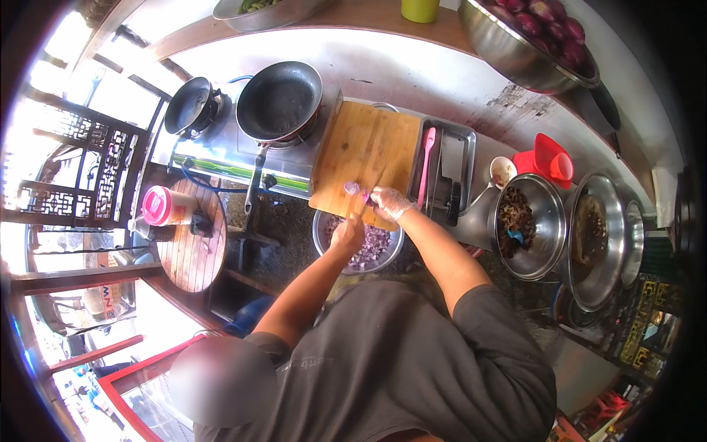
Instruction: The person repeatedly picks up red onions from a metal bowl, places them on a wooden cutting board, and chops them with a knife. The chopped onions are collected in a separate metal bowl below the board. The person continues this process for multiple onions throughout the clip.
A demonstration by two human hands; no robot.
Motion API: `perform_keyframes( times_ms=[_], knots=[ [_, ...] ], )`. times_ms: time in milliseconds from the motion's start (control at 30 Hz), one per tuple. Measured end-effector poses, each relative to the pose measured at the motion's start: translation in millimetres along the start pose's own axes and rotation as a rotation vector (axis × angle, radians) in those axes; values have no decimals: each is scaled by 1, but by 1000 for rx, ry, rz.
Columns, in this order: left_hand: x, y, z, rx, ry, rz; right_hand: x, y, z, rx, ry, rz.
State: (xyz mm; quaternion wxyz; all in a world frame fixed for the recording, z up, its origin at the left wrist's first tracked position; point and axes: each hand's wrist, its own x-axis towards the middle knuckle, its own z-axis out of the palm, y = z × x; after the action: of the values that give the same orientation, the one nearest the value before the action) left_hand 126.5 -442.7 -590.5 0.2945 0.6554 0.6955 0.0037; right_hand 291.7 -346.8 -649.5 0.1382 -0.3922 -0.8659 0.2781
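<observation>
My bare left hand (348, 236) is closed around the handle of what looks like a knife (364, 208), at the front edge of a wooden cutting board (367, 143). My right hand (390, 203), in a clear plastic glove, holds a purple onion piece (366, 197) against the board beside the thin blade. Another cut onion piece (352, 188) lies just to the left. Below the board's front edge, partly under it and my left hand, is a metal bowl (399, 255) of chopped purple onion (375, 247). The blade is small and partly hidden.
Left of the board, a frying pan (280, 102) and a smaller pan (188, 106) sit on burners. A metal tray (469, 149) with a pink spatula (428, 149) adjoins its right side. Farther right are metal bowls (552, 226); a pink-lidded container (158, 205) stands on a round wooden stool (185, 259).
</observation>
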Motion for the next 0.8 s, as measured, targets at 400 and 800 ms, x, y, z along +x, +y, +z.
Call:
perform_keyframes(
  times_ms=[400, 800],
  knots=[
    [-7, 10, -24, 1, -15, 76, -11, -4, -13, -34, -24, -9],
    [-6, -17, 40, 29, -18, 21, -20, 0, -8, -83, -38, -54]
  ],
)
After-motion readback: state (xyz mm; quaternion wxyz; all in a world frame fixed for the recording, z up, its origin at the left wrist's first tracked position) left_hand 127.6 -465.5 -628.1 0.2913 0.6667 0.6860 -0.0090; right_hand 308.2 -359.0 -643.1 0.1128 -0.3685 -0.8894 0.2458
